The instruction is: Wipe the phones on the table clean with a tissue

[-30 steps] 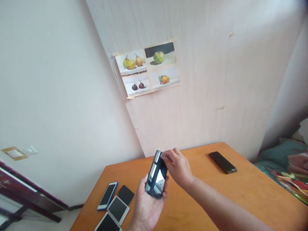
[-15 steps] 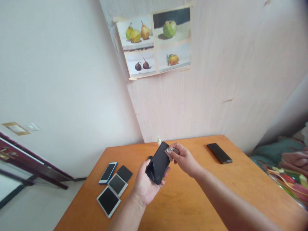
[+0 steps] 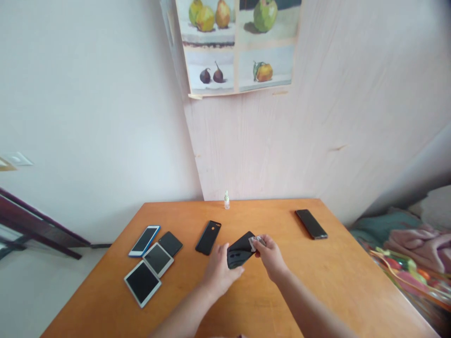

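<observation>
A black smartphone with a glossy screen is tilted above the table, gripped along its left side by my left hand. My right hand pinches a small greyish cloth against the phone's upper right corner. Part of the cloth is hidden under the fingers. Just beyond my left hand lies a black phone case with a round hole near its top. A small clear spray bottle stands upright at the table's back edge.
Several phones lie at the left: a blue-edged white one, a dark one and white ones. Another black phone rests at the back right of the wooden table. Fabric is heaped beyond the right edge.
Both hands have come lower with the phone, which now leans flatter. The view has tipped downward, uncovering the phone case and the spray bottle. The cloth stays at the phone's upper right.
</observation>
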A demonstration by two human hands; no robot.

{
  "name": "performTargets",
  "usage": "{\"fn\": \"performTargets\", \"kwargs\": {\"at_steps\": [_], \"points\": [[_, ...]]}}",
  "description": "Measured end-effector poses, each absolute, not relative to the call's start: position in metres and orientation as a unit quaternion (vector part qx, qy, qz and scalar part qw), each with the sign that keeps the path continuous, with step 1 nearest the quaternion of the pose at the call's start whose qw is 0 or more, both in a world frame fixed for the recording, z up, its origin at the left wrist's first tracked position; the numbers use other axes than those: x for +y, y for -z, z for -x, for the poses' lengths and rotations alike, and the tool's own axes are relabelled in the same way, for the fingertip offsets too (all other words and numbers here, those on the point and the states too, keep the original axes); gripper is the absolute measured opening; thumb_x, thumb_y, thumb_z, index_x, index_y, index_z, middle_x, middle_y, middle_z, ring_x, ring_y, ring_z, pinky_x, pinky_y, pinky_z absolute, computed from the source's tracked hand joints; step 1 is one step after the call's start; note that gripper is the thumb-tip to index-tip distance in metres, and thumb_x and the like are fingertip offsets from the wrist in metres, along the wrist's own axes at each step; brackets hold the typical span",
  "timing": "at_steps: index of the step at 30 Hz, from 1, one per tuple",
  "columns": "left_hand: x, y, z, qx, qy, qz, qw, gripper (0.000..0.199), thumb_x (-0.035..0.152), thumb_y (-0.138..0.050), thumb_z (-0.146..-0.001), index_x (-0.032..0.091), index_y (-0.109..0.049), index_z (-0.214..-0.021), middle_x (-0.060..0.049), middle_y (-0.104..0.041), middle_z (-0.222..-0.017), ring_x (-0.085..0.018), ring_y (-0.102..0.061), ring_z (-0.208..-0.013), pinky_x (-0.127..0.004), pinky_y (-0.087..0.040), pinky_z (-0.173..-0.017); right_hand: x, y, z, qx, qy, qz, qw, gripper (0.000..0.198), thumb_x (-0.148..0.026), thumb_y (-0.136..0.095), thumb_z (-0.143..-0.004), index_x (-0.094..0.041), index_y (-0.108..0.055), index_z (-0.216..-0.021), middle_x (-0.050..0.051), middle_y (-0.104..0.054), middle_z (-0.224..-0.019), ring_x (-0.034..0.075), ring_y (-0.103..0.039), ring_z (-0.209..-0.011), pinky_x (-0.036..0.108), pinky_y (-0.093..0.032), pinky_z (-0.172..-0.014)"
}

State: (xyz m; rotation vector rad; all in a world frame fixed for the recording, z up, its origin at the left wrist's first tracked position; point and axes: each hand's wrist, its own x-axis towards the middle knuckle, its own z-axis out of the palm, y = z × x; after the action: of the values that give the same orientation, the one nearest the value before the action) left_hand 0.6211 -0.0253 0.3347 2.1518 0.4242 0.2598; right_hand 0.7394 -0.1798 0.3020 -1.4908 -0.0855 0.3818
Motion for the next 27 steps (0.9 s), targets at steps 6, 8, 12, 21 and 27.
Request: {"fn": "performTargets", "kwargs": {"at_steps": [6, 8, 12, 21, 27], "points": [[-0.029, -0.286, -0.621, 0.131, -0.047, -0.943, 0.302, 0.066, 0.033, -0.074, -0.06, 0.021, -0.057, -0.123, -0.012, -0.059, -0.114, -0.033, -0.053, -0.109, -0.043, -0.036, -0.099, -0.193, -0.252, -0.725, 0.004, -0.176, 0.738, 0.651, 0.036, -0.056, -0.064, -0.07, -0.022, -0.055, -0.077, -0.003, -0.057, -0.058, 0.015, -0.054, -0.051, 0.026, -0.041, -0.046], [-0.029, -0.278, -0.622, 0.122, -0.034, -0.948, 0.292, 0.065, 0.033, -0.074, -0.06, 0.021, -0.057, -0.122, -0.011, -0.06, -0.115, -0.033, -0.053, -0.109, -0.044, -0.035, -0.099, -0.197, -0.242, -0.725, 0.006, -0.164, 0.764, 0.624, 0.031, -0.053, -0.061, -0.072, -0.023, -0.056, -0.076, -0.002, -0.058, -0.058, 0.017, -0.056, -0.053, 0.027, -0.041, -0.049], [-0.029, -0.268, -0.627, 0.108, -0.032, -0.951, 0.288, 0.063, 0.033, -0.074, -0.061, 0.021, -0.057, -0.12, -0.01, -0.062, -0.115, -0.033, -0.053, -0.108, -0.044, -0.035, -0.099, -0.202, -0.233, -0.729, -0.015, -0.124, 0.813, 0.569, 0.02, -0.044, -0.058, -0.077, -0.024, -0.058, -0.076, 0.001, -0.064, -0.066, 0.022, -0.062, -0.065, 0.031, -0.044, -0.06], [-0.025, -0.25, -0.627, 0.08, -0.058, -0.952, 0.291, 0.06, 0.031, -0.075, -0.066, 0.022, -0.055, -0.122, -0.009, -0.063, -0.117, -0.032, -0.053, -0.11, -0.044, -0.038, -0.1, -0.207, -0.237, -0.724, -0.152, 0.008, 0.92, 0.361, 0.016, -0.029, -0.048, -0.089, -0.024, -0.061, -0.082, 0.007, -0.066, -0.089, 0.025, -0.063, -0.087, 0.036, -0.047, -0.076], [-0.017, -0.24, -0.622, 0.05, -0.095, -0.954, 0.281, 0.08, 0.038, -0.079, -0.067, 0.023, -0.044, -0.137, -0.011, -0.056, -0.134, -0.033, -0.048, -0.124, -0.049, -0.037, -0.107, -0.214, -0.241, -0.723, -0.157, 0.018, 0.951, 0.265, 0.017, -0.027, -0.048, -0.094, -0.022, -0.064, -0.095, 0.007, -0.062, -0.094, 0.02, -0.063, -0.082, 0.029, -0.048, -0.072]]}}
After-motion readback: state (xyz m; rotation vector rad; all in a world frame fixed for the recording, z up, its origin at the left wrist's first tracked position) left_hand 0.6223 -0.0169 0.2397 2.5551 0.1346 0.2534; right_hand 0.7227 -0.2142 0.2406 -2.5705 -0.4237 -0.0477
